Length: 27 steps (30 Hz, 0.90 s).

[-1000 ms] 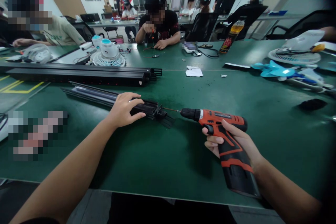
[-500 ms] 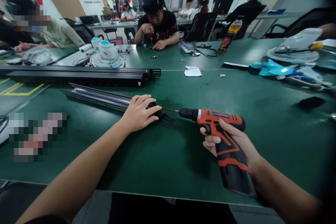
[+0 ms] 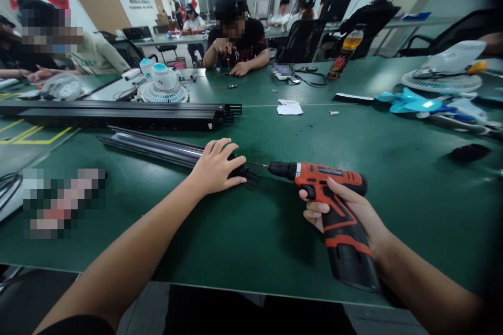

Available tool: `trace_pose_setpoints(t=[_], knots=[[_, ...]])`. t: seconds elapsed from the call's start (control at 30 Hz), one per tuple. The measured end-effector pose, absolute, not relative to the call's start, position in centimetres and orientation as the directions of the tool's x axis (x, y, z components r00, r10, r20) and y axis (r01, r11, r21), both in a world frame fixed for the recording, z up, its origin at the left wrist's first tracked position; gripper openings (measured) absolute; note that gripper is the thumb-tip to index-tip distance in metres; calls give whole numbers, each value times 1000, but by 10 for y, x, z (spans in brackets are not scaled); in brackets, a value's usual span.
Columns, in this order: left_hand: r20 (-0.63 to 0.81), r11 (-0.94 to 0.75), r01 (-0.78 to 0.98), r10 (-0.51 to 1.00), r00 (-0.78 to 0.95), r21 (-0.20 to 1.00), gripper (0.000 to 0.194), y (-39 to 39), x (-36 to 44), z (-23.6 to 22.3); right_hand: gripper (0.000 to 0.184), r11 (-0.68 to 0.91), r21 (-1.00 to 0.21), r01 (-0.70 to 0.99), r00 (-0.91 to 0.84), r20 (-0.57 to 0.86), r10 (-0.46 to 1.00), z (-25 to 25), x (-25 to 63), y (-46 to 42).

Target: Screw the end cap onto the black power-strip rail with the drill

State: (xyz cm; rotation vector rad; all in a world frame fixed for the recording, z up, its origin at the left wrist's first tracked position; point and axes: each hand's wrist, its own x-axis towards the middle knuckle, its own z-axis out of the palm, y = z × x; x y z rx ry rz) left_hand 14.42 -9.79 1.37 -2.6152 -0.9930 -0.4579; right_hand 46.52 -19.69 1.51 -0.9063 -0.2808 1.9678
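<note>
My right hand [image 3: 346, 209] is wrapped round the handle of an orange and black cordless drill [image 3: 332, 175], its index finger at the trigger. The drill points left. Its long thin bit [image 3: 257, 164] runs to the end of a black metal profile [image 3: 165, 147], where the exact contact point is hidden by my fingers. My left hand [image 3: 216, 167] lies over that right end of the profile with fingers spread and thumb on the near side. Thin black prongs [image 3: 250, 177] stick out below the fingertips.
Longer black profiles [image 3: 129, 116] lie behind. White fan parts [image 3: 163, 89] stand at the back left, blue fan blades [image 3: 412, 102] at the right. Paper scraps [image 3: 290, 107] and a drink bottle [image 3: 345, 52] are farther back. Across the table a co-worker [image 3: 236, 36] holds a screwdriver.
My left hand has shifted slightly right along the profile, and its fingers are more spread and raised. The drill stays almost in place. The view has turned a little.
</note>
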Motion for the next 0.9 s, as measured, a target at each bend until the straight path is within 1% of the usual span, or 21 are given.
trace_pose_setpoints(t=[0.1, 0.2, 0.33, 0.47, 0.63, 0.73, 0.9], knots=[[385, -723, 672, 582, 717, -159, 44, -96, 143, 12, 23, -553, -502, -665, -307, -491, 815, 17, 465, -197], [387, -730, 673, 590, 709, -120, 43, -95, 143, 10, 24, -557, -539, -632, -323, -470, 821, 18, 465, -197], [385, -738, 665, 584, 715, -115, 44, -94, 142, 9, 24, -559, -548, -622, -321, -473, 820, 17, 466, -198], [392, -726, 676, 591, 705, -122, 44, -93, 141, 8, 25, -556, -506, -659, -292, -510, 809, 18, 466, -199], [404, -727, 668, 569, 716, -160, 45, -92, 140, 6, 24, -551, -404, -731, -261, -580, 772, 23, 469, -199], [427, -732, 670, 571, 701, -121, 47, -92, 139, 7, 24, -521, -369, -769, -241, -588, 772, 23, 470, -197], [498, -701, 713, 607, 620, -33, 51, -94, 131, 10, 24, -513, -363, -778, -253, -566, 784, 19, 470, -197]])
